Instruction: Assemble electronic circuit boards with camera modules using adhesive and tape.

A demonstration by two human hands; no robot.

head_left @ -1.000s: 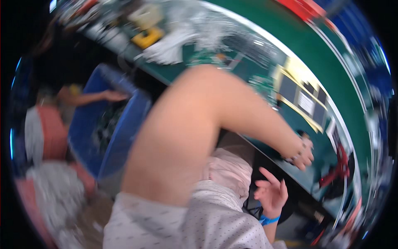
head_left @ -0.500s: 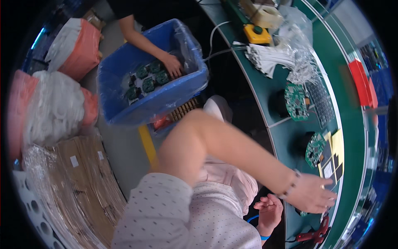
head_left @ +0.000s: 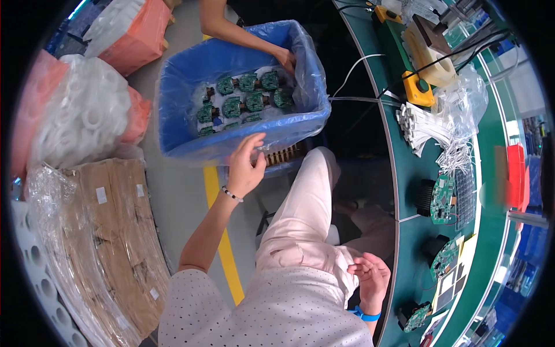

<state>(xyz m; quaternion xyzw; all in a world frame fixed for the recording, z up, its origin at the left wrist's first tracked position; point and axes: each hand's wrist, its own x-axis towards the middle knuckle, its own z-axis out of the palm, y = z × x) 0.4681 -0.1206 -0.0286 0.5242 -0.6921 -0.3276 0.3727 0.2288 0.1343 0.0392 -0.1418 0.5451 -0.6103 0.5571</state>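
My left hand (head_left: 247, 169), with a beaded bracelet on its wrist, is raised at the near side of a blue bin (head_left: 179, 81). Its fingers are apart and hold nothing; whether they touch the plastic liner, I cannot tell. Inside the bin, several green circuit boards (head_left: 232, 107) sit in rows on white packing. My right hand (head_left: 373, 280), wearing a blue wrist strap, hovers beside my hip by the bench edge, fingers loosely bent, apart and bare. On the green bench nearest it is a circuit board with a black part (head_left: 414, 317).
Another person's hand (head_left: 284, 59) reaches into the bin's far right. More circuit boards (head_left: 443, 199), white cables (head_left: 425, 127) and a yellow button box (head_left: 417, 88) lie along the bench (head_left: 407, 231). Wrapped cardboard (head_left: 110, 231) and bagged white parts (head_left: 87, 110) stand at left.
My left hand has swung from over the bench on the right, leftward to the bin. The view has shifted, showing more of the bin's contents. My right hand stays near my hip.
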